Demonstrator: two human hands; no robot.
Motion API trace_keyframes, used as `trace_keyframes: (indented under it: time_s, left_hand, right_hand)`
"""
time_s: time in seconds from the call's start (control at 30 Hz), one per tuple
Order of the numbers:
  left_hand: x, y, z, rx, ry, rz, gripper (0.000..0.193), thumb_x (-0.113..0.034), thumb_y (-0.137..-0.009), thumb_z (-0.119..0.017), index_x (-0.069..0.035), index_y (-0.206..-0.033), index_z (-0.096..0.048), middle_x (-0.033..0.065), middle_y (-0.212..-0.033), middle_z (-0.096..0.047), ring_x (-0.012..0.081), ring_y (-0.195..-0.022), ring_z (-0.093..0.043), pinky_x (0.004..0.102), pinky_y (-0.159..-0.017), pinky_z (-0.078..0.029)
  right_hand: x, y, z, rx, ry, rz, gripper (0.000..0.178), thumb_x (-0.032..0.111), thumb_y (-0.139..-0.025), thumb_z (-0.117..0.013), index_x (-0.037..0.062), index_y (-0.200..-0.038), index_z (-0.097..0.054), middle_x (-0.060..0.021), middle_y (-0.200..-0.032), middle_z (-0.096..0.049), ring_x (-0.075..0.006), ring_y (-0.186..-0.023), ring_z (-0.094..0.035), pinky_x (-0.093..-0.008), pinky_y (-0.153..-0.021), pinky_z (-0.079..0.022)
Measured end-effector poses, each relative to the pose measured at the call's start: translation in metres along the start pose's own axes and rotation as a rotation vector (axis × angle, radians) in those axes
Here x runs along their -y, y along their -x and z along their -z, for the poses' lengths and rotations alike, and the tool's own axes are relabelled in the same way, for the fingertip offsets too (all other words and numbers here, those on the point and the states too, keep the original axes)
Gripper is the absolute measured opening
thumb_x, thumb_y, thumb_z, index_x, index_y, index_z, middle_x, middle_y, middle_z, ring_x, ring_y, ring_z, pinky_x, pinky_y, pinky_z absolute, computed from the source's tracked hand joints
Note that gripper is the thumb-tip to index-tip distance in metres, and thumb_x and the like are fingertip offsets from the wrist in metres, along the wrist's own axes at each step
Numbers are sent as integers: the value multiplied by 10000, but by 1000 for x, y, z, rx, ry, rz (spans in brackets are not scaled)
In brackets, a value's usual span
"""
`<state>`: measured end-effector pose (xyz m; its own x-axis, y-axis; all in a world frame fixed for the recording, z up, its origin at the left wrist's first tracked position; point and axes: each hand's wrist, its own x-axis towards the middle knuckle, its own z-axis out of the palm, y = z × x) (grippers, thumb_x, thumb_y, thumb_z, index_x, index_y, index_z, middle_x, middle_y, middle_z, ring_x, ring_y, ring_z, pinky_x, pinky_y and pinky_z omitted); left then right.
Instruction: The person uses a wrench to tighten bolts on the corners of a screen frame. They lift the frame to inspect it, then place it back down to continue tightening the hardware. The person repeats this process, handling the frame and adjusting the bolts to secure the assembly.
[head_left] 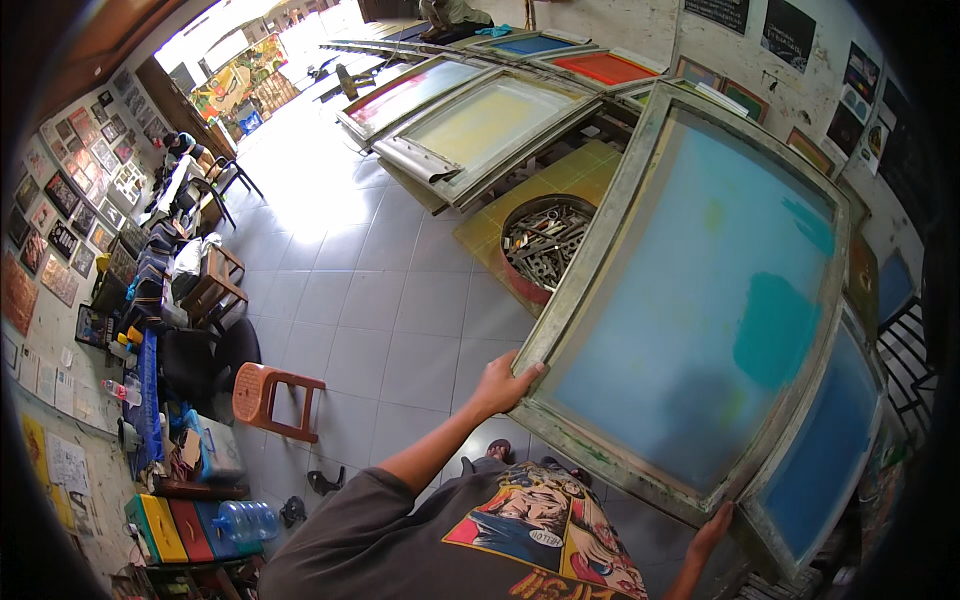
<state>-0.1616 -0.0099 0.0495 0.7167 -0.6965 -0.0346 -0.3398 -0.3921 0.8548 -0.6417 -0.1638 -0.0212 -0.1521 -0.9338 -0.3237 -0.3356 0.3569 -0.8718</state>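
Note:
A large screen-printing frame [640, 300] with a worn wooden border and pale blue mesh tilts in front of me. Its mesh carries a teal patch [775, 330] and faint yellow-green marks. My left hand [505, 385] is closed on the left near corner, thumb on top of the border. At the near right corner my right hand [712, 530] grips the same frame, most of its fingers hidden beneath the edge. Just right of that hand is a second blue-meshed screen [825, 440], partly covered by the one I hold.
Beyond the frame, a round tub [550, 240] of metal parts sits on a yellowish board [600, 165]. More screens [490, 130] lie on a rack farther back. An orange-brown stool [265, 400] stands at left, with a water jug [245, 522] nearer. People are in the background.

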Motion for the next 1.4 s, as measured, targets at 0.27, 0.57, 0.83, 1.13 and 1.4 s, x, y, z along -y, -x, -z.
trace_keyframes:
  time_s: [0.27, 0.57, 0.83, 1.13, 1.4]
  left_hand:
    - [6, 7, 17, 48, -9, 105, 543, -467, -807, -605, 37, -1007, -624, 229, -867, -653, 361, -842, -639, 428, -768, -476]
    - [2, -8, -6, 220, -46, 120, 537, -482, -817, -581, 31, -962, -643, 219, -789, -650, 349, -788, -644, 426, -730, -479]
    - [15, -6, -21, 173, 41, 70, 515, -450, -853, -547, 40, -987, -632, 223, -766, -645, 336, -742, -643, 417, -707, -480]
    - [59, 32, 60, -117, 295, 74, 426, -346, -933, -441, 56, -1000, -567, 96, -770, -569, 185, -736, -506, 336, -706, -426]
    - [227, 48, 227, -369, 543, 100, 334, -337, -976, -383, -61, -799, -447, -33, -740, -351, 93, -700, -339, 279, -625, -340]
  right_hand:
    - [10, 14, -16, 108, 37, 66, 808, 586, -920, -374, -47, -1408, -260, -192, -1484, -231, -311, -1382, -199, -392, -1116, -161]
    - [-26, 35, -6, 27, 6, -35, 767, 541, -933, -401, -37, -1415, -257, -183, -1491, -223, -299, -1385, -200, -376, -1112, -171]
    - [-31, 45, -6, -206, 81, -146, 776, 557, -931, -383, -51, -1401, -279, -193, -1479, -236, -316, -1368, -228, -385, -1107, -179]
    - [3, 57, -21, 127, 122, 221, 771, 560, -945, -338, -93, -1356, -322, -249, -1365, -358, -375, -1273, -347, -394, -1065, -246]
    - [24, 114, -201, 368, -31, 376, 682, 425, -970, -381, -82, -1390, -207, -221, -1410, -292, -293, -1313, -294, -360, -1067, -251]
